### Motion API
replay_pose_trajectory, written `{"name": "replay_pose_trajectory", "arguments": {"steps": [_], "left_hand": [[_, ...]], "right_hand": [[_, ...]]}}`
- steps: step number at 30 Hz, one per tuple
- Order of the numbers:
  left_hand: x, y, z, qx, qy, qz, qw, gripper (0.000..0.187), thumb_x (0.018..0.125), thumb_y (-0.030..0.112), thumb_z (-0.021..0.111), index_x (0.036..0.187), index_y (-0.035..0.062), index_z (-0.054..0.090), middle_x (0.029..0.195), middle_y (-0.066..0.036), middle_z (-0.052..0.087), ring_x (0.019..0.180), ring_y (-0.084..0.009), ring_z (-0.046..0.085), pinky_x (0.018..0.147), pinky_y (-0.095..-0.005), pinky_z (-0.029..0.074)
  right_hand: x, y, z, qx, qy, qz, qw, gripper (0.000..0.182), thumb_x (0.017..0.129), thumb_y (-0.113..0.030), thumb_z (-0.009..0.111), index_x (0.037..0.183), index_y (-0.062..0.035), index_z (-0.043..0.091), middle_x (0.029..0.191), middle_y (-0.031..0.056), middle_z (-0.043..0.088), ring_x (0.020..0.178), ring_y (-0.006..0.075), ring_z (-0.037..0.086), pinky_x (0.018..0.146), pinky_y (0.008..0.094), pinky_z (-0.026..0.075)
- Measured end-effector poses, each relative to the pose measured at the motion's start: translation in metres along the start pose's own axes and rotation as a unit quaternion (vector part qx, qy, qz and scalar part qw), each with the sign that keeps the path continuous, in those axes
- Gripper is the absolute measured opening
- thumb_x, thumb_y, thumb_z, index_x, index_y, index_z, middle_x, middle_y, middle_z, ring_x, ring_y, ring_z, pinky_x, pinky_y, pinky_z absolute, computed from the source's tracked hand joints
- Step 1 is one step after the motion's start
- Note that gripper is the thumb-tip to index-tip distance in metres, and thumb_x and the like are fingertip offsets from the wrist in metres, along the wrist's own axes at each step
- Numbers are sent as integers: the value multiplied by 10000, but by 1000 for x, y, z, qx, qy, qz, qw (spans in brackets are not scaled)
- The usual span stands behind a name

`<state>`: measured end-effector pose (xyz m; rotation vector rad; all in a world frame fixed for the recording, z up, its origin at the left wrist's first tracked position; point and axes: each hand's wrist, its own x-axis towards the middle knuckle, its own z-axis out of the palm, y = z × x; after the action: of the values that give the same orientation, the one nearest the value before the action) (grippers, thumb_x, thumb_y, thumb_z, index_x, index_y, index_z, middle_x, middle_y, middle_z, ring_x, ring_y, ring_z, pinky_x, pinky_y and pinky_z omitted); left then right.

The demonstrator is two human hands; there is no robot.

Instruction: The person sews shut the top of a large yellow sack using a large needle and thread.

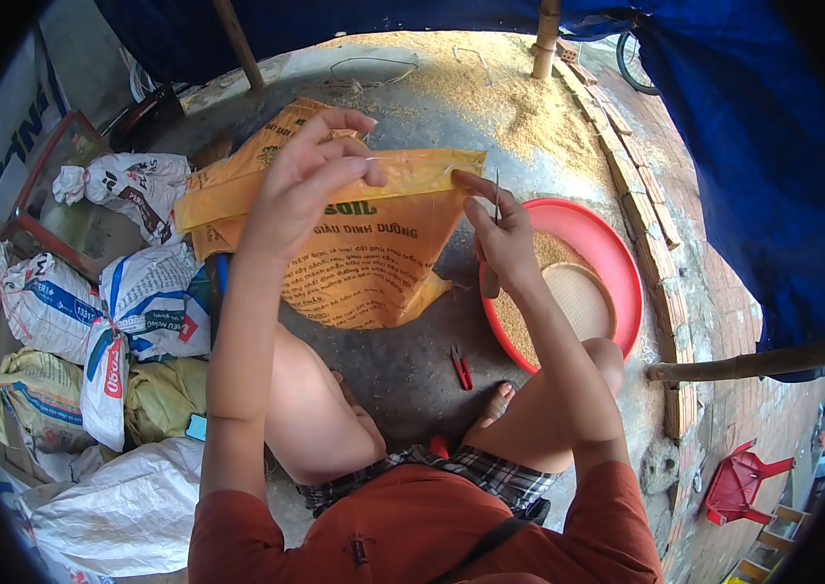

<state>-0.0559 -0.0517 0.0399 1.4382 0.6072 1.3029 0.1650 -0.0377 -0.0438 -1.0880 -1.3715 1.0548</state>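
Note:
An orange printed bag (364, 243) hangs spread out in front of me, its folded top edge upward. My right hand (500, 229) pinches the bag's upper right corner and also holds a thin metal tool (497, 190) that points up. At the upper left part of the fold, my left hand (320, 170) is raised with its fingers curved and apart; a thin pale strand seems to run beside its fingertips. Red-handled pliers (461, 368) lie on the floor between my legs.
Right of me stands a red basin (627, 292) with grain and a round tray (580, 300). Full sacks (155, 302) line the left. Grain (529, 117) is spread beyond, beside a brick edging (641, 219). A red stool (738, 487) is at lower right.

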Motion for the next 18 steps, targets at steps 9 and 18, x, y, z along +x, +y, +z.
{"name": "replay_pose_trajectory", "arguments": {"steps": [9, 18], "left_hand": [[-55, 66, -72, 23, 65, 49, 996, 302, 853, 95, 525, 1119, -37, 465, 661, -6, 494, 513, -47, 432, 530, -181, 360], [-103, 79, -89, 190, -113, 16, 975, 334, 736, 84, 684, 1018, -45, 561, 603, -28, 571, 498, -77, 512, 489, -190, 380]], "right_hand": [[3, -1, -6, -64, -8, -9, 998, 289, 886, -131, 519, 1168, -85, 564, 947, 30, 561, 433, 35, 435, 393, 191, 372], [-10, -25, 6, -82, 3, -112, 990, 279, 834, -70, 574, 1112, -74, 559, 809, 41, 563, 563, 98, 493, 530, 251, 419]]}}
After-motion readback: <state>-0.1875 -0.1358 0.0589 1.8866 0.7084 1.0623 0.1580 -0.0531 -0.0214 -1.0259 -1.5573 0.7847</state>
